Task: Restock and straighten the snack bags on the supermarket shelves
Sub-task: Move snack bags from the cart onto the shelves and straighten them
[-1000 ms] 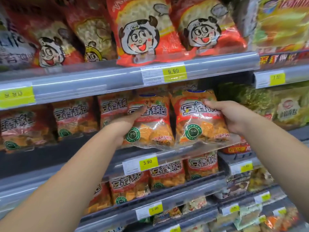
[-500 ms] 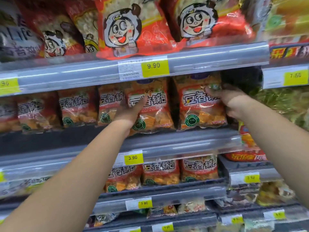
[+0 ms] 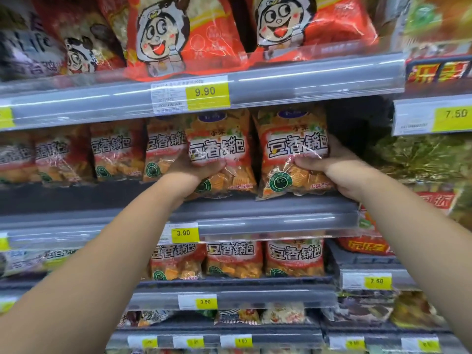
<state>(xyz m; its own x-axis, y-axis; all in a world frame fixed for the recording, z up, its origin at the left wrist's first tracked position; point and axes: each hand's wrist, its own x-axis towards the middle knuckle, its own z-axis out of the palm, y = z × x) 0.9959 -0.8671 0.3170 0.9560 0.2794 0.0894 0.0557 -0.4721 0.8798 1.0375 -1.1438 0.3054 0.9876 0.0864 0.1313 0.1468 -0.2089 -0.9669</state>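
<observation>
Head view: left hand [image 3: 198, 167] grips one orange rice-crust snack bag [image 3: 219, 146]. Right hand [image 3: 332, 166] grips the twin bag [image 3: 293, 139]. Both bags stand just above and right of the 3.90 price tag [image 3: 184, 233]. Suggest seating the bottoms flat behind the shelf rail [image 3: 281, 221], faces forward and level. Dark gap [image 3: 357, 118] up-right of the tag gives room. The 9.90 rail [image 3: 306, 80] above caps lift.
</observation>
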